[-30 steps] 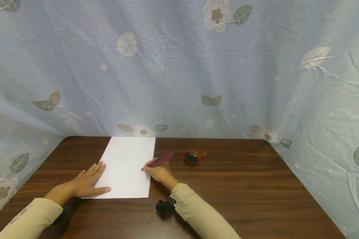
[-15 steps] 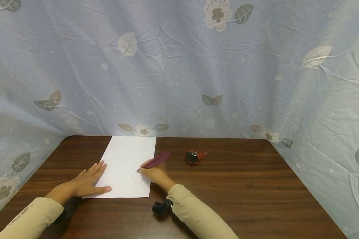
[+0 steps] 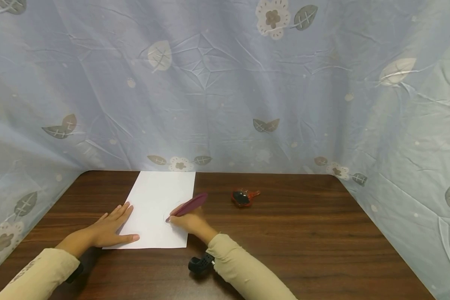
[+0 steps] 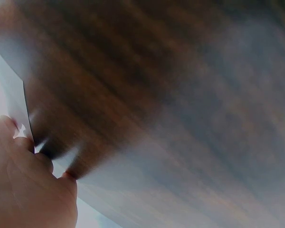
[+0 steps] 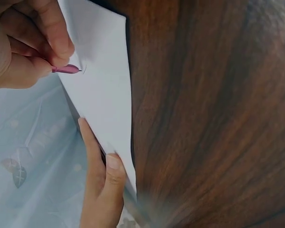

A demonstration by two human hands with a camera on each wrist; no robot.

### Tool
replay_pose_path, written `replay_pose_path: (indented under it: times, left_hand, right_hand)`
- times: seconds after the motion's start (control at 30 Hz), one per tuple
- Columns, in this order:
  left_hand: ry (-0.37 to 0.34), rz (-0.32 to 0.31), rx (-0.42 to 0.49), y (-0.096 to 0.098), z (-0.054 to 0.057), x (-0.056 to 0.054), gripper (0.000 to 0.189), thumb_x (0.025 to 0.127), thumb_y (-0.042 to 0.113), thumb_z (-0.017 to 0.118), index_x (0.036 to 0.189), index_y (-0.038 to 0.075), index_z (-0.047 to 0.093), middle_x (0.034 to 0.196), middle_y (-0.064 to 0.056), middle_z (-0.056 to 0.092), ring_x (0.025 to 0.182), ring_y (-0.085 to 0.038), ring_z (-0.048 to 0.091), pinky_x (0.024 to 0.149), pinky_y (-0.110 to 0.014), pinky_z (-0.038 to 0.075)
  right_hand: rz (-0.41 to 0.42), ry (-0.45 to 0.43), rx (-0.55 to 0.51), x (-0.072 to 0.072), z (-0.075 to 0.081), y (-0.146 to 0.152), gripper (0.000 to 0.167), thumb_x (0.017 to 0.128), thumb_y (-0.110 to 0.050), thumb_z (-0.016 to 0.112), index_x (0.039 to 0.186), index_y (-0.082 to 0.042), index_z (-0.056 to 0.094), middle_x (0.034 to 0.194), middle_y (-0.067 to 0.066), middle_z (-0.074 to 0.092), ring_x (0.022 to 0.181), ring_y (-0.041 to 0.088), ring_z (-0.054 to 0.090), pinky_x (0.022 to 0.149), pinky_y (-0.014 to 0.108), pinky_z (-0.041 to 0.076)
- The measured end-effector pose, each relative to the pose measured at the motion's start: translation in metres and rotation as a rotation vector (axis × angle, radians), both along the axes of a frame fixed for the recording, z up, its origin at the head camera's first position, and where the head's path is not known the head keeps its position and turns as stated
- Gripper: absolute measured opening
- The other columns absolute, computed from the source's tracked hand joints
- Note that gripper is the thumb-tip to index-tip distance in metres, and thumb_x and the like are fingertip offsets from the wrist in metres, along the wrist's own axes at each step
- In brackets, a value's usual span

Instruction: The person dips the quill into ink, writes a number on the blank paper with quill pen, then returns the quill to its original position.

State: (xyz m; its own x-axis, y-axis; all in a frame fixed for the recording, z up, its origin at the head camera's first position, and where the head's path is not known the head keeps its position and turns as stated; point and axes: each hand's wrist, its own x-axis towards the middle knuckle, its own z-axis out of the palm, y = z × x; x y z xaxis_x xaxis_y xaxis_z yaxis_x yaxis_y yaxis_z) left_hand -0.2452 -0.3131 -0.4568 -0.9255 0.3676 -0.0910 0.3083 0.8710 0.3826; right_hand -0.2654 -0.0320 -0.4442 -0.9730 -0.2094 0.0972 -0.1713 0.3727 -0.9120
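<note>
A white sheet of paper [image 3: 161, 187] lies on the brown wooden table, left of centre. My left hand [image 3: 108, 231] rests flat with fingers spread across its left edge, the thumb on the lower part of the sheet. With my right hand [image 3: 193, 223] I pinch a maroon pen with a feather-shaped body [image 3: 193, 204], tilted up to the right. In the right wrist view the tip of the pen [image 5: 69, 69] is at the paper [image 5: 104, 61] beside a short curved line. Part of a thin round line shows near the tip in the head view; my right hand hides the remainder.
A small red and black thing with a short handle [image 3: 242, 197] lies on the table [image 3: 303, 233] right of the paper; its kind is unclear. A black wrist device [image 3: 200, 263] hangs below my right wrist. A pale blue patterned curtain [image 3: 225, 104] stands behind the table.
My right hand and the pen have moved left over the paper, and the tip is now lower, near the left side of the round line. The left hand and the sheet stay put.
</note>
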Motion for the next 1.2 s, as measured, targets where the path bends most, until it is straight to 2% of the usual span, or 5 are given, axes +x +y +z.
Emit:
replay_pose_path:
  times: [0.2,0.57,0.8,0.97,1.2]
  left_hand:
    - [0.003,0.001,-0.001,0.001,0.0,0.0,0.104,0.082,0.062,0.062,0.148,-0.007,0.019,0.156,-0.029,0.01,0.14,-0.053,0.008,0.103,-0.074,0.003]
    - [-0.003,-0.01,0.01,0.002,0.0,0.0,0.102,0.083,0.058,0.062,0.149,-0.005,0.018,0.156,-0.028,0.01,0.14,-0.053,0.008,0.103,-0.074,0.004]
    - [-0.006,-0.02,0.035,0.004,0.005,0.002,0.1,0.083,0.055,0.064,0.148,-0.006,0.02,0.155,-0.03,0.011,0.139,-0.054,0.007,0.102,-0.075,0.004]
    - [-0.026,-0.014,0.016,0.008,0.012,0.004,0.101,0.082,0.054,0.065,0.147,-0.009,0.02,0.154,-0.032,0.011,0.138,-0.055,0.008,0.102,-0.075,0.005]
    - [-0.036,-0.012,0.007,0.009,0.017,0.008,0.099,0.084,0.052,0.065,0.148,-0.008,0.02,0.154,-0.032,0.012,0.138,-0.055,0.009,0.102,-0.075,0.005]
  right_hand:
    - [0.054,-0.013,-0.031,0.002,0.001,-0.001,0.007,0.074,-0.006,0.076,0.081,-0.006,0.076,0.074,-0.005,0.07,0.06,-0.001,0.052,0.057,0.014,0.046]
    - [0.054,0.017,-0.081,0.001,-0.001,0.0,0.008,0.073,-0.005,0.075,0.081,-0.005,0.076,0.075,-0.002,0.071,0.06,-0.002,0.053,0.058,0.014,0.046]
    - [0.042,-0.013,-0.128,-0.004,0.004,0.003,0.012,0.075,-0.005,0.074,0.086,-0.003,0.074,0.079,0.001,0.07,0.064,0.001,0.054,0.061,0.016,0.047]
    - [0.039,-0.055,-0.19,-0.01,0.01,0.007,0.011,0.078,-0.005,0.074,0.089,-0.001,0.074,0.08,0.004,0.071,0.067,0.006,0.064,0.064,0.019,0.054]
    - [0.026,-0.044,-0.217,-0.019,0.022,0.019,0.011,0.079,-0.004,0.073,0.09,-0.001,0.073,0.081,0.009,0.072,0.07,0.015,0.071,0.065,0.025,0.057]
